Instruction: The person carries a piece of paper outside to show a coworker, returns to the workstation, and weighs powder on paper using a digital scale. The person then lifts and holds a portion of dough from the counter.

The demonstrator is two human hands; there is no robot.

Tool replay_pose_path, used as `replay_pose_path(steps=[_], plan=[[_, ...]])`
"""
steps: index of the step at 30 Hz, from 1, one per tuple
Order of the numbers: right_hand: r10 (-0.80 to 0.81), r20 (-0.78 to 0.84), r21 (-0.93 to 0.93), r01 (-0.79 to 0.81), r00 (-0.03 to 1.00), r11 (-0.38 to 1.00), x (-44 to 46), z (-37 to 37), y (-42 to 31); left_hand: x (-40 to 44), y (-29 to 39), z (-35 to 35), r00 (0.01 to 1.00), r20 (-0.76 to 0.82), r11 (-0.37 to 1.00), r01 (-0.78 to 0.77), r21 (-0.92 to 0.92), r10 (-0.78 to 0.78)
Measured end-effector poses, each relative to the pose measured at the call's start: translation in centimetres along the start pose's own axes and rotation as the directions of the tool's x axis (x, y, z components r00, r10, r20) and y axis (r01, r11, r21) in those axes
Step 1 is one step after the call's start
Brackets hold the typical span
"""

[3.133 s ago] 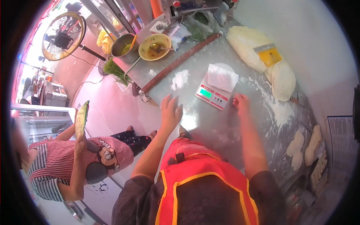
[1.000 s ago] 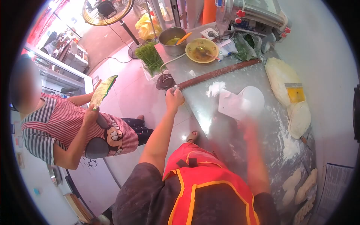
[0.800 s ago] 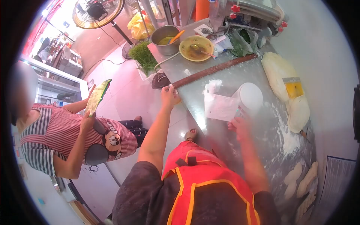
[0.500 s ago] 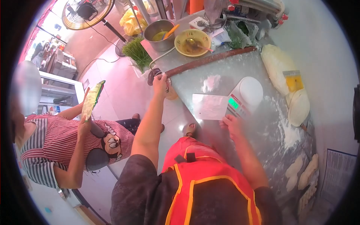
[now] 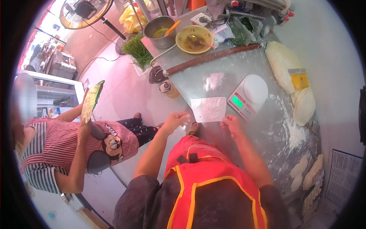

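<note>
My right hand (image 5: 231, 125) pinches the lower right corner of a white dough scraper (image 5: 209, 109), which is flat and has pale powder on it. A small dark hole shows near the scraper's lower left corner. My left hand (image 5: 177, 121) is in the air off the table's edge, left of the scraper, its fingers loosely stretched and slightly blurred; I see nothing in it. Beyond the scraper, to the right, stands a white kitchen scale (image 5: 251, 95) with a lit green display. A small heap of flour (image 5: 214, 81) lies behind the scraper.
A floury metal table (image 5: 244, 152) carries dough (image 5: 282, 63) and a yellow-handled scraper (image 5: 298, 80) on the right. Behind a brown rail (image 5: 213, 60) stand a metal pot (image 5: 155, 33) and a yellow bowl (image 5: 183, 42). A jar (image 5: 167, 87) is at the corner. Another person (image 5: 76, 152) holds a packet (image 5: 92, 100).
My left hand has let go of the dark item at the table corner and come back toward me. The scraper and my right hand have shifted slightly left.
</note>
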State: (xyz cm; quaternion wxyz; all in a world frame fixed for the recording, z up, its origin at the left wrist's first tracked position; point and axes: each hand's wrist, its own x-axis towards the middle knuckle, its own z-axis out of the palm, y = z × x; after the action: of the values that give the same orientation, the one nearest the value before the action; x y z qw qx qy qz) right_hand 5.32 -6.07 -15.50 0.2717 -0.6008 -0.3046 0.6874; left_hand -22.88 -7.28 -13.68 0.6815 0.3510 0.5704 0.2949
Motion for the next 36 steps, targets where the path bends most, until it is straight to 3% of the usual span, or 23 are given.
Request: replay_pose_path(steps=[5, 15, 20, 24, 27, 33, 34, 35, 36], plan=[[0.01, 0.016, -0.037, -0.009, 1.0, 0.999, -0.1, 0.0, -0.2, -1.0, -0.5, 2.9, 0.997, 0.064, 0.993, 0.042, -0.11, -0.035], [-0.033, 0.007, -0.106, 0.033, 0.999, 0.994, -0.3, -0.1, -0.3, 0.4, -4.4, 4.0, 0.998, -0.047, 0.993, -0.052, -0.108, 0.047], [-0.051, -0.043, -0.023, 0.05, 0.998, 0.998, -0.9, 0.0, -0.3, 0.9, -5.7, 4.2, 0.997, -0.044, 0.98, -0.076, -0.186, 0.069], [-0.07, -0.122, 0.075, 0.08, 0.99, 0.994, -1.6, -1.2, -0.1, 0.8, -5.6, 4.7, 0.995, -0.076, 0.987, -0.072, -0.144, 0.062], [-0.04, -0.23, 0.262, 0.102, 0.972, 0.96, -2.3, -2.8, 0.0, 0.6, -5.3, 5.1, 0.996, -0.08, 0.99, -0.057, -0.132, 0.046], [-0.001, -0.521, 0.352, 0.216, 0.854, 0.911, -3.7, -7.0, 1.9, -0.3, -4.3, 5.5, 0.995, -0.097, 0.993, -0.029, -0.117, 0.017], [-0.205, -0.588, 0.024, 0.27, 0.782, 0.962, -3.5, -7.7, 2.3, -0.6, -4.2, 5.4, 0.996, -0.093, 0.993, 0.0, -0.122, -0.011], [-0.414, -0.581, -0.308, 0.281, 0.701, 0.909, -3.5, -8.1, 2.2, -0.7, -4.2, 5.2, 0.995, -0.089, 0.992, 0.027, -0.127, -0.039], [-0.602, -0.502, -0.605, 0.244, 0.621, 0.757, -3.6, -8.5, 2.2, -0.8, -4.4, 5.0, 0.995, -0.089, 0.99, 0.034, -0.135, -0.046]])
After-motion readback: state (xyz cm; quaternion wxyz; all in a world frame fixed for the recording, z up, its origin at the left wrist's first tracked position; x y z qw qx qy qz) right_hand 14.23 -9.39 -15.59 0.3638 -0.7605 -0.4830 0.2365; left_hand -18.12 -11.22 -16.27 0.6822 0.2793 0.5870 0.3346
